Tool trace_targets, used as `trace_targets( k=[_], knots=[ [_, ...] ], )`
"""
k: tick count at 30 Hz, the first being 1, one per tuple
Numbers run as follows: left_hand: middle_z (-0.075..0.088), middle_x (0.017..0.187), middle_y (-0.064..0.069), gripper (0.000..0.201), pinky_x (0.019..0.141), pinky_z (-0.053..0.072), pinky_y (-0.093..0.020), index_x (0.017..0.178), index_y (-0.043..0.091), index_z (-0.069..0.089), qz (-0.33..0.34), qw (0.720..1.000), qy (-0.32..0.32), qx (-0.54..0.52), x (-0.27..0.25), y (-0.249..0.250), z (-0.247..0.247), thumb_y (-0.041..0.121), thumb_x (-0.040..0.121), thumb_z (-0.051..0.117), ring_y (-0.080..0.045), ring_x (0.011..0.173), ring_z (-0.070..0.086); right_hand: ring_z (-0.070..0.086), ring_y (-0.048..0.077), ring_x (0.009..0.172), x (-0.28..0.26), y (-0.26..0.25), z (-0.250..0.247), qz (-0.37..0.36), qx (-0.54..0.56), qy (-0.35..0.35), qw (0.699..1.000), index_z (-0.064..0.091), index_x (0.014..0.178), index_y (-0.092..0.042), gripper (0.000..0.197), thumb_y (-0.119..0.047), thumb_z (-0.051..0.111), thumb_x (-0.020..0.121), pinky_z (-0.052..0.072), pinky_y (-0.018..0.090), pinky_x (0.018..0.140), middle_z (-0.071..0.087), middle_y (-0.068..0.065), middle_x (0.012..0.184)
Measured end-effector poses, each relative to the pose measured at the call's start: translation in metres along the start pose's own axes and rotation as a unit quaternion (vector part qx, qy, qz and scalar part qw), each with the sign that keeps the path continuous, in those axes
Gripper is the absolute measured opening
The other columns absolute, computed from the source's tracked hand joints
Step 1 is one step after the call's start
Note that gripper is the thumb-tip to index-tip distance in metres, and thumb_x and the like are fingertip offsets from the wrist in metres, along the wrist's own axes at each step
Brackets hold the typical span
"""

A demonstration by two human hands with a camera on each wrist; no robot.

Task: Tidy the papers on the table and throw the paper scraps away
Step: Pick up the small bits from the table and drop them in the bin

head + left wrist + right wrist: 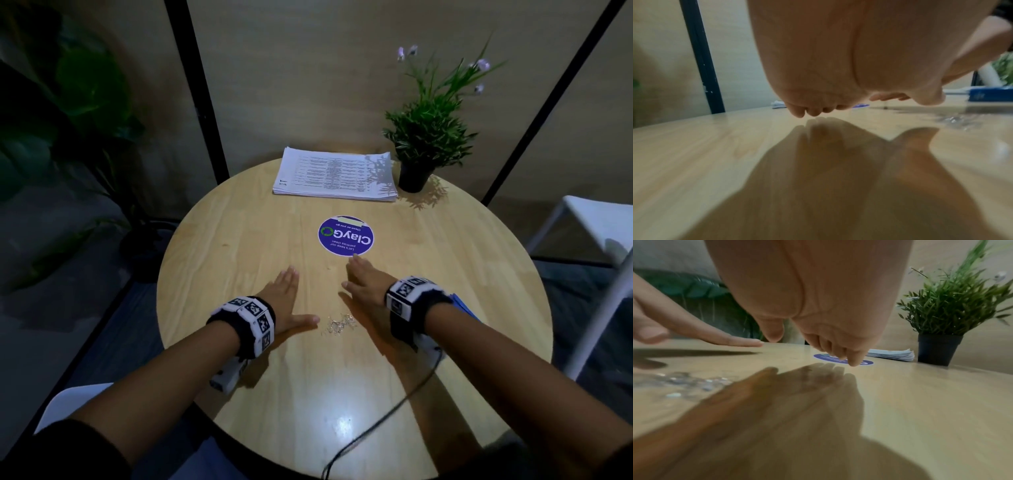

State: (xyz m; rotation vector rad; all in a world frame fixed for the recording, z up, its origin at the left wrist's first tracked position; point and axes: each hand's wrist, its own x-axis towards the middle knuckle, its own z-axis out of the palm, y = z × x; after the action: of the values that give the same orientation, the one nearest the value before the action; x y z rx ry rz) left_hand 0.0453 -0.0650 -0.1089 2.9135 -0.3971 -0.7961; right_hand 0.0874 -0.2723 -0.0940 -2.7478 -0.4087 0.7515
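Observation:
A neat stack of printed papers lies at the far side of the round wooden table, also seen edge-on as the stack. A small heap of tiny pale scraps lies on the table between my two hands; the scraps are blurred in the right wrist view. My left hand is flat and open just left of the heap, thumb pointing at it. My right hand is open and flat just right of it. Neither hand holds anything.
A potted green plant stands beside the paper stack at the back right. A round purple sticker is fixed at the table's middle. A blue thing lies behind my right wrist. A white chair stands at right, a black cable crosses the near edge.

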Motion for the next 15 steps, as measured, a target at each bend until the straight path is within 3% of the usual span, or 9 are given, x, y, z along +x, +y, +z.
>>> trace_targets(
  k=[3,7,15],
  knots=[
    [-0.023,0.155,-0.012,0.114,0.121,0.004,-0.041,0.146,0.004,-0.017,-0.019,1.0,-0.012,0.022,0.006,0.001,0.007,0.076,0.077,0.04,-0.025,0.147,-0.014,0.004,0.026,0.148,0.024,-0.016,0.004,0.003,-0.035,0.013,0.999,0.005,0.149,-0.006,0.068,-0.038,0.037,0.099,0.014,0.039,0.119,0.0,0.01,0.16],
    [-0.025,0.155,-0.01,0.113,0.121,0.002,-0.041,0.146,0.007,-0.018,0.034,0.999,-0.022,0.037,0.005,0.007,0.016,0.077,0.077,0.037,-0.022,0.146,-0.016,-0.001,0.027,0.148,0.027,-0.032,0.018,-0.039,-0.081,-0.018,0.996,0.004,0.15,-0.01,0.066,-0.041,0.031,0.099,0.01,0.045,0.119,-0.004,0.007,0.16],
    [-0.025,0.155,-0.01,0.113,0.12,-0.001,-0.04,0.146,0.007,-0.018,0.09,0.995,-0.025,0.047,-0.014,0.026,0.036,0.078,0.077,0.036,-0.021,0.145,-0.019,-0.008,0.02,0.147,-0.051,-0.021,0.042,-0.127,-0.073,-0.118,0.982,-0.006,0.15,-0.012,0.067,-0.04,0.029,0.1,0.002,0.038,0.119,-0.011,0.005,0.159]
  ],
)
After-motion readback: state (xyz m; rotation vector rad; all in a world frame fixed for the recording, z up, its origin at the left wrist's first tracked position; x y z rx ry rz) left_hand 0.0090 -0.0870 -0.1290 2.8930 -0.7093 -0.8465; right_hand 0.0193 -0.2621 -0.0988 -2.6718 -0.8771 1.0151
